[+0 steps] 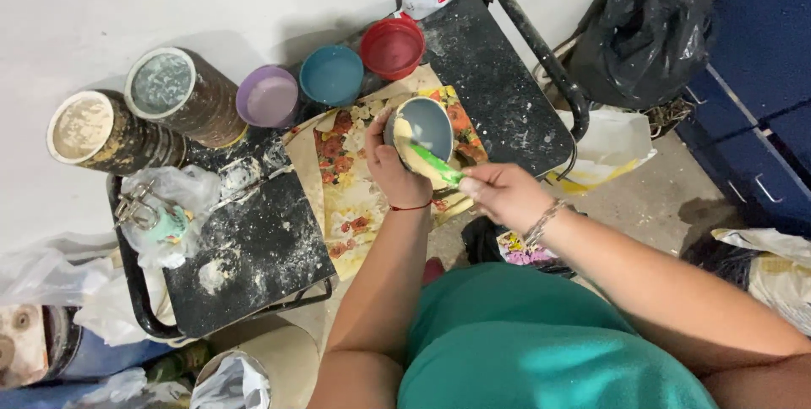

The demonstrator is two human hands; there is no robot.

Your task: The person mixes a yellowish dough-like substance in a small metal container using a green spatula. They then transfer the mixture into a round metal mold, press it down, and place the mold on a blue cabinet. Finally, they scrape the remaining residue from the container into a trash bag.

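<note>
While our left hand [390,168] cups the grey bowl [422,126] from seven o'clock, our right hand [504,193] pinches the green tool [435,161], whose long axis runs toward ten o'clock across the bowl's lower rim.

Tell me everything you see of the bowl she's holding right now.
The bowl is small and round, grey-blue inside, with pale yellow paste smeared along its near rim and wall. It looks like plastic or rubber. It is tilted toward the camera above a floral sheet on a black, dust-speckled stool. The left hand cups it from the side, thumb on the rim. A green tool, held by the right hand, lies across its near edge in the paste.
</note>
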